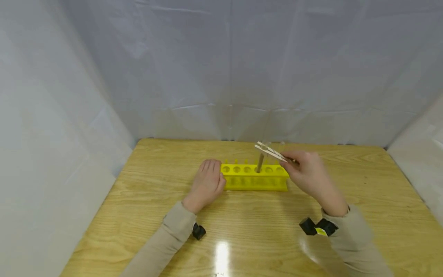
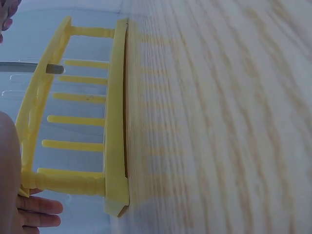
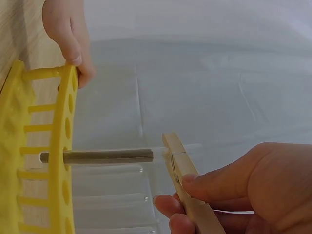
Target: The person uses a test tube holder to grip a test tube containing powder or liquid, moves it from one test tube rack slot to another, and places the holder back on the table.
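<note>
A yellow test tube rack (image 1: 256,184) stands upright on the table. At its left end my left hand (image 1: 207,181) grips the rack's top bar, thumb in front; in the left wrist view some fingers (image 2: 41,213) extend past the end post. My right hand (image 1: 309,173) pinches a wooden test tube clamp (image 3: 183,165) whose jaws are around the upper part of a clear glass test tube (image 3: 158,154). Inside the tube is a grey-brown, rod-shaped filling (image 3: 112,156). The tube's lower end passes through a rack hole, slightly tilted in the head view.
Several other clear glass tubes (image 3: 109,200) stand along the back of the rack, faint in the head view. The wooden table (image 1: 149,215) extends around the rack. Pale sheeting (image 1: 207,69) hangs behind and at both sides.
</note>
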The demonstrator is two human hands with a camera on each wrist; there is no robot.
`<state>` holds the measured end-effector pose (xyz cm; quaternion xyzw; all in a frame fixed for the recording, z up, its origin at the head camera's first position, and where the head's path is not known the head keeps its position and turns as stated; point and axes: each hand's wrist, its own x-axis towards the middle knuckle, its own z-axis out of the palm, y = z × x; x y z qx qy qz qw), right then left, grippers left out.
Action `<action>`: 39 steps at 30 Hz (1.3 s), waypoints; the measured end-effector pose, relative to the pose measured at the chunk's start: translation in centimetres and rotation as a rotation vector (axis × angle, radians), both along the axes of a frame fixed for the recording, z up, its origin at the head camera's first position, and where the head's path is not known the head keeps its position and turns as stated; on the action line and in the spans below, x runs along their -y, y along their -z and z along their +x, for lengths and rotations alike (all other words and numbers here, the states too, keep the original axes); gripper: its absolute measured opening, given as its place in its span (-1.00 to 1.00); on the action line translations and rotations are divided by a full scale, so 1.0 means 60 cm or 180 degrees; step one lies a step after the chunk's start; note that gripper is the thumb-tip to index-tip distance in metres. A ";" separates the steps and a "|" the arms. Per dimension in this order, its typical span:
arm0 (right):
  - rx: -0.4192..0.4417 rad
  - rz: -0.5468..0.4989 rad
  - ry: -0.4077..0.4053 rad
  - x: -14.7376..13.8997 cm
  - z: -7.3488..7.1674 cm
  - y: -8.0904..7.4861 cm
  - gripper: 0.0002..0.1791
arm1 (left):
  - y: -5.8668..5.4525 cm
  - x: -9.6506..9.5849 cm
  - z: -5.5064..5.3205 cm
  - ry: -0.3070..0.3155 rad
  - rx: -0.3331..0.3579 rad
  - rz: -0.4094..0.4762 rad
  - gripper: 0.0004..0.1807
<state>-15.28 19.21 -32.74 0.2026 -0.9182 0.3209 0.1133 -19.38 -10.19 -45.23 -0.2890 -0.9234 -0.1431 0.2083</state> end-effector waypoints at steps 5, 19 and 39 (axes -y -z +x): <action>0.0013 0.0016 -0.0020 0.001 -0.002 0.012 -0.82 | 0.002 -0.001 0.000 -0.0011 -0.0009 0.0000 -0.63; 0.0043 0.0112 -0.0066 0.002 -0.002 0.045 -0.84 | -0.003 -0.004 0.002 -0.0014 0.0004 0.0008 -0.63; 0.0000 0.0099 -0.0050 0.003 -0.009 0.082 -0.90 | -0.003 -0.004 0.001 -0.0051 0.0045 -0.0020 -0.61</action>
